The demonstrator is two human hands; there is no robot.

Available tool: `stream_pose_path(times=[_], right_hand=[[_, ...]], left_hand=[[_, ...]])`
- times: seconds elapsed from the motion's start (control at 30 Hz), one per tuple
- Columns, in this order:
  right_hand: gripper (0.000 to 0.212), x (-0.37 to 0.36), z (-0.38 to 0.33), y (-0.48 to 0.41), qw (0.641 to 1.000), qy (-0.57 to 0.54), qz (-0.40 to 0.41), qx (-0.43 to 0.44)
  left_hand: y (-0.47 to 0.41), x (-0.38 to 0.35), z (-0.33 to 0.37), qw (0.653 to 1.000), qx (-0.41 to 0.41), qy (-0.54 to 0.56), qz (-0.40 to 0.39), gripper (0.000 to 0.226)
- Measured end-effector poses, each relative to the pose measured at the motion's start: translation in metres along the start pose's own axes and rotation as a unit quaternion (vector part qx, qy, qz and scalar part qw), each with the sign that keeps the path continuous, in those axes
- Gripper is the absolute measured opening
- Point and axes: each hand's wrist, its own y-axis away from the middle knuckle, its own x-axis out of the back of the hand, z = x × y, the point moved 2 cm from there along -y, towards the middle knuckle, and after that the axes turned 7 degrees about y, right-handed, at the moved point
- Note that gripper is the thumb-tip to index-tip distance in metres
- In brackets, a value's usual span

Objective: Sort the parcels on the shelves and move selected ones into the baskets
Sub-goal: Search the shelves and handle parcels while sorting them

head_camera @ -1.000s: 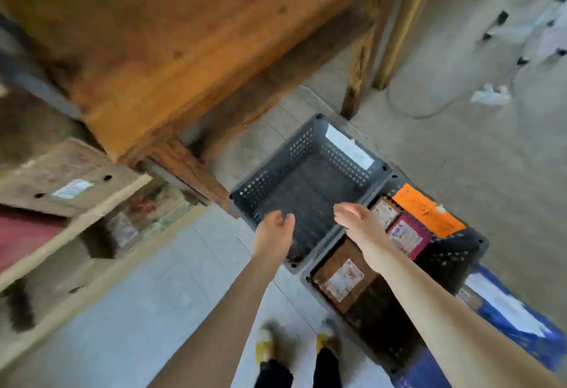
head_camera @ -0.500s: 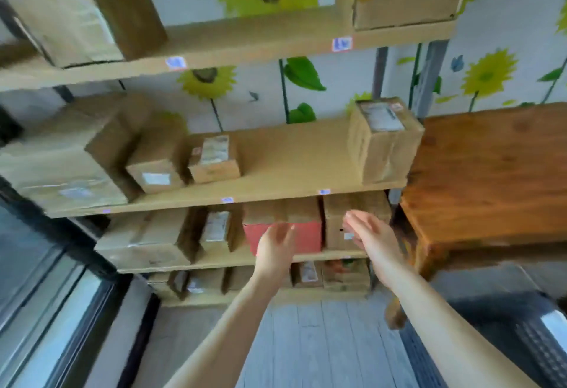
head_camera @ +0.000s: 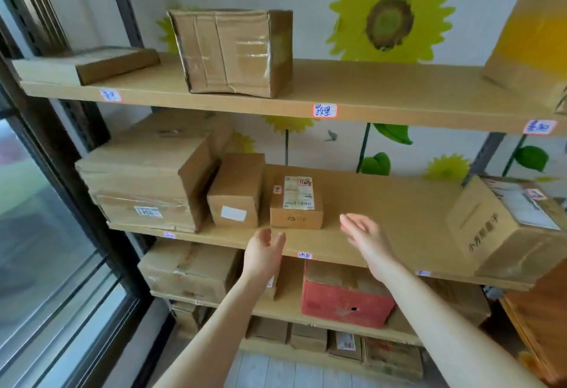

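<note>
A small cardboard parcel (head_camera: 296, 206) with a white shipping label on top sits on the middle shelf (head_camera: 383, 209). My left hand (head_camera: 264, 252) hangs just below and left of it, at the shelf's front edge, fingers relaxed and holding nothing. My right hand (head_camera: 366, 240) is raised to the parcel's right, over bare shelf board, fingers straight and empty. Neither hand touches the parcel. To its left stand a medium box (head_camera: 236, 192) and a large box (head_camera: 147, 173). The baskets are out of view.
A taped box (head_camera: 233, 50) and a flat box (head_camera: 92, 64) lie on the top shelf. A large printed box (head_camera: 506, 225) sits at the middle shelf's right end. A red carton (head_camera: 346, 295) and several cartons fill the lower shelves. A window frame (head_camera: 76, 203) stands left, a wooden table (head_camera: 543, 326) right.
My view swung up from the floor baskets to the shelves. Both empty hands rose from the basket rim to the middle shelf, near the small labelled parcel.
</note>
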Motion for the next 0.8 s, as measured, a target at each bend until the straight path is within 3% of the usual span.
stream_pose_path(times=[0.17,0.33,0.47,0.6,0.73,0.8], right_hand=[[0.050,-0.030,0.008,-0.084,0.997,0.023,0.017,-0.065],[0.066,-0.055,0.019,-0.124,0.988,0.030,0.015,-0.150],[0.049,-0.066,0.024,-0.121,0.990,0.017,-0.007,-0.139],[0.051,-0.052,0.024,-0.100,0.990,-0.033,0.066,-0.117],[0.019,-0.042,0.024,-0.070,0.988,-0.033,0.109,-0.105],[0.024,-0.044,0.020,-0.060,0.987,-0.047,0.116,-0.100]], left_hand=[[-0.070,-0.013,-0.004,0.997,0.036,-0.068,-0.024,0.058],[-0.110,-0.030,-0.012,0.996,0.053,-0.059,-0.043,0.056],[-0.126,-0.035,-0.011,0.997,0.050,-0.037,-0.040,0.044],[-0.125,-0.029,-0.010,0.999,0.023,0.011,-0.031,0.024],[-0.117,-0.021,-0.009,0.998,-0.007,0.014,-0.056,0.014],[-0.113,-0.017,-0.008,0.997,-0.021,0.012,-0.069,0.013]])
